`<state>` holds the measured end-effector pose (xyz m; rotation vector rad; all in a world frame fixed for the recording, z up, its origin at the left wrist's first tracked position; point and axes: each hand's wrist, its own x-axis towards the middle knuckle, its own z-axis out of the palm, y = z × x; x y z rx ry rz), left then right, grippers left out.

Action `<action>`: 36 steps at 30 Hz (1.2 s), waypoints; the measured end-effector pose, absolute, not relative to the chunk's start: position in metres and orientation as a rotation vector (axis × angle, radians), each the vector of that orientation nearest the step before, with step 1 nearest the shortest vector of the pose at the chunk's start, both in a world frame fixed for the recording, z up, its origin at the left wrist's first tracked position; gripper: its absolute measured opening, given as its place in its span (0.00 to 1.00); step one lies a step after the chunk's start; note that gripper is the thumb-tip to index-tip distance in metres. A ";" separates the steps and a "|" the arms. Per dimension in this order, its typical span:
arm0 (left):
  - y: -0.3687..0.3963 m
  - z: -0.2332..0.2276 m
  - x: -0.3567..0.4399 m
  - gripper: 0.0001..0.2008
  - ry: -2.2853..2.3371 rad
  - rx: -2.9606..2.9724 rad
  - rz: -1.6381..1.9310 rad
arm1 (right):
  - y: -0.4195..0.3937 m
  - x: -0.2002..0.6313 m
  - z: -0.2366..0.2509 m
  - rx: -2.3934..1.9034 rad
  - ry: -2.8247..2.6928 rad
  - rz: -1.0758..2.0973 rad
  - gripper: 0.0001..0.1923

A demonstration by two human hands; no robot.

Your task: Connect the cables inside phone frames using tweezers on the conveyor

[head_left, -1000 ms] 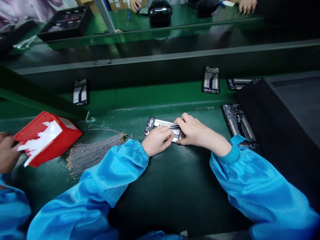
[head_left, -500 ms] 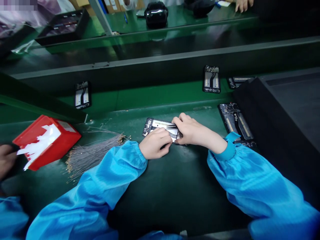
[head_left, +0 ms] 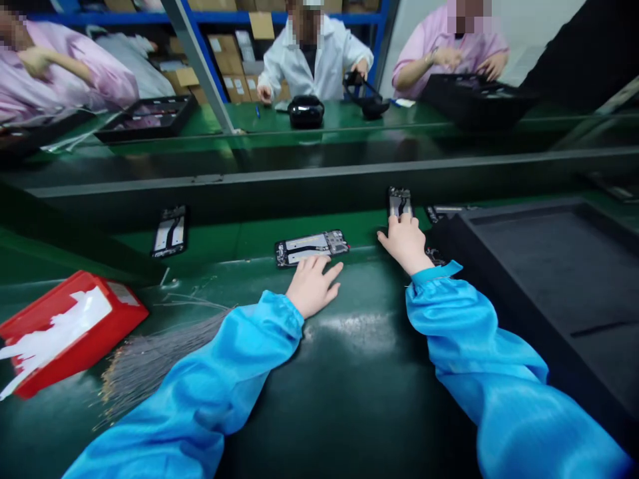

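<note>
Here my left hand (head_left: 313, 286) lay spread beside the centre phone frame (head_left: 311, 247); my right hand (head_left: 407, 241), fingers flat, covered another frame (head_left: 400, 201) right of centre.

Near bench, 6 o'clock: bare dark green mat (head_left: 359, 386).
9 o'clock: red plastic box (head_left: 64, 329), grey wire bundle (head_left: 150, 356).
3 o'clock: black foam tray (head_left: 549, 266) blocks.
12 o'clock: grey conveyor rail (head_left: 319, 174).

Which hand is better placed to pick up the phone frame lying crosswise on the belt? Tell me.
Probably the left hand: its fingertips lie just beside the crosswise phone frame. The right hand sits farther off, by the upright frame.
</note>
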<state>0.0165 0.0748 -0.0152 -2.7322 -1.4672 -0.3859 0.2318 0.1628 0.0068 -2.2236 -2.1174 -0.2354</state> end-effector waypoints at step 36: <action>0.017 0.026 -0.095 0.06 -1.726 -2.718 0.049 | 0.024 0.147 -0.003 -0.993 -2.779 0.147 0.10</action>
